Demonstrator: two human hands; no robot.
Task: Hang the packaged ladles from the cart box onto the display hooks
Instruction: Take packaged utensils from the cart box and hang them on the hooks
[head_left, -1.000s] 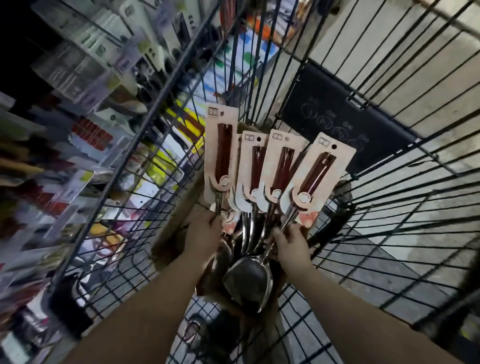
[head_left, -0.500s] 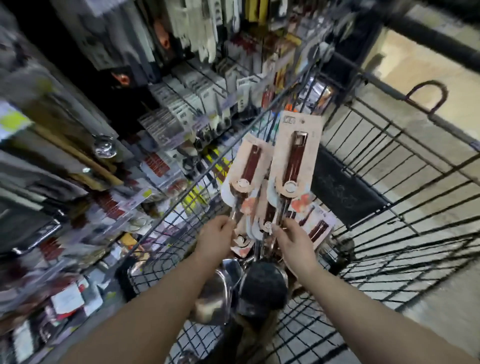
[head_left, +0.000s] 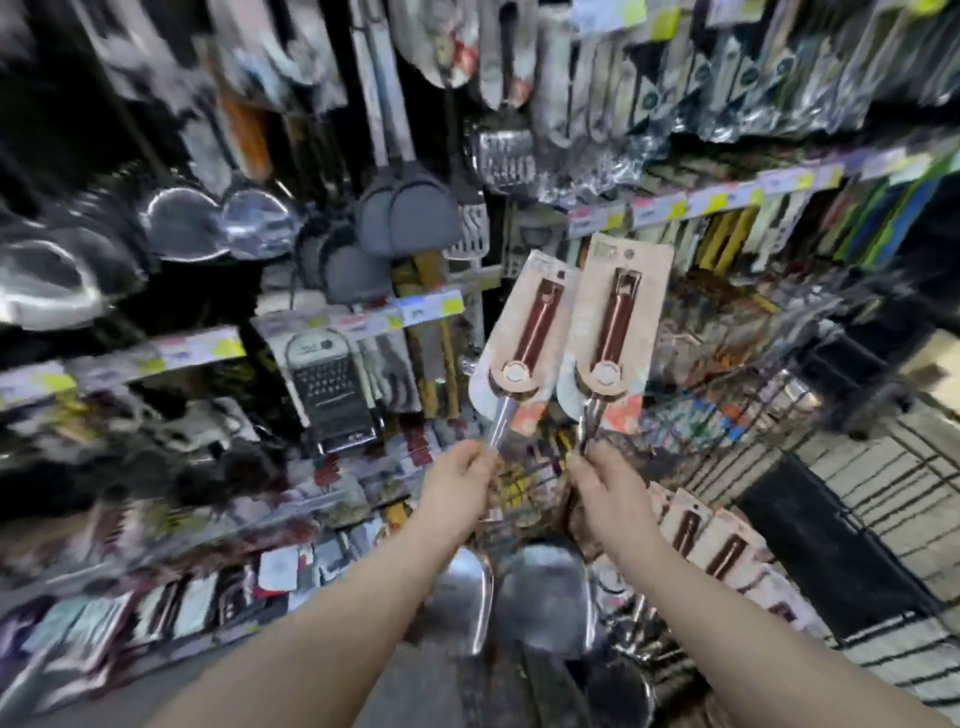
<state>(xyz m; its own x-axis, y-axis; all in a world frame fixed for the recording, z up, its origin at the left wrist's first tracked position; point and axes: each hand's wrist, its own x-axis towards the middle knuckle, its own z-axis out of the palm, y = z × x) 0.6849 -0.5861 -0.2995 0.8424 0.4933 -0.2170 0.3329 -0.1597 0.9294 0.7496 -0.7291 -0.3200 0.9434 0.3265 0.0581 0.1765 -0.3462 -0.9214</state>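
Note:
My left hand (head_left: 457, 480) grips the steel shaft of one packaged ladle (head_left: 524, 338), its pale card with a brown handle pointing up toward the shelves. My right hand (head_left: 602, 480) grips a second packaged ladle (head_left: 610, 332), held upright beside the first. Both steel bowls (head_left: 540, 597) hang below my wrists. More packaged ladles (head_left: 711, 540) lie in the cart at the lower right. The display wall (head_left: 415, 130) of hanging utensils stands right in front, blurred; its hooks cannot be made out.
Steel ladles (head_left: 218, 223), grey spatulas (head_left: 405, 208) and a box grater (head_left: 332, 384) hang on the display. Price-label strips (head_left: 727, 200) run along the shelf edges. The wire cart's side (head_left: 779, 384) rises at the right, with a dark panel (head_left: 831, 551) below it.
My view has swung up from the cart to the display wall. Both hands have lifted two ladles out of the cart bunch and raised them toward the shelves; the others stayed in the cart.

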